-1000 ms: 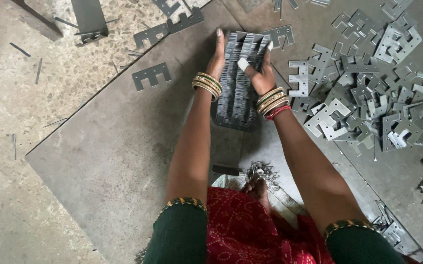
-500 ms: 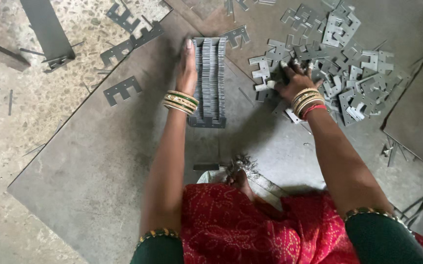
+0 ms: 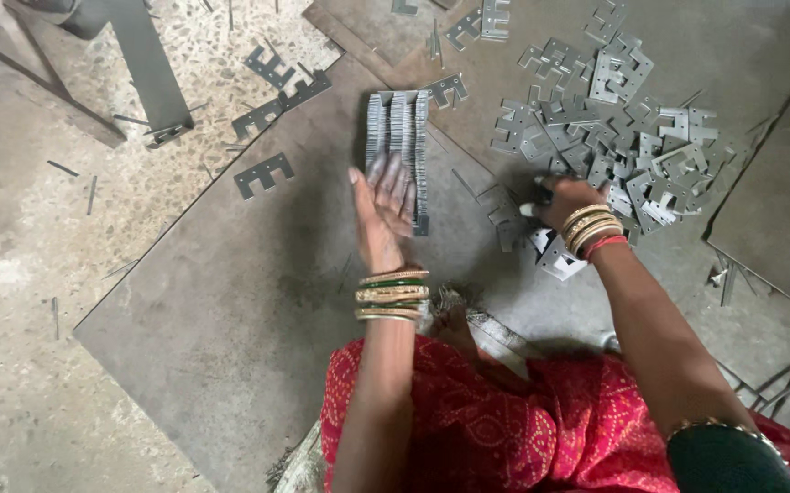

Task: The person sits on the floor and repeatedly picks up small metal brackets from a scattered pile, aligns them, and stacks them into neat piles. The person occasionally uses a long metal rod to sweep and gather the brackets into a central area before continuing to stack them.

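Observation:
A neat row of stacked grey metal plates (image 3: pixel 398 137) stands on edge on a large steel sheet (image 3: pixel 230 319). My left hand (image 3: pixel 383 212), fingers spread, palm up, rests against the near end of that row and holds nothing. My right hand (image 3: pixel 566 197) reaches into a loose pile of notched metal stampings (image 3: pixel 614 128) to the right, its fingers curled down on pieces at the pile's near edge; whether it grips one is hard to tell. Both wrists wear gold and green bangles.
Single stampings (image 3: pixel 263 173) lie scattered on the concrete floor at the upper left, beside a dark metal bar (image 3: pixel 144 64). Another steel sheet (image 3: pixel 778 210) lies at the right. My red patterned garment (image 3: pixel 504 429) fills the bottom.
My left hand slid back from the stack's side toward its near end and opened. My right hand stayed in the loose pile. The view shifted a little.

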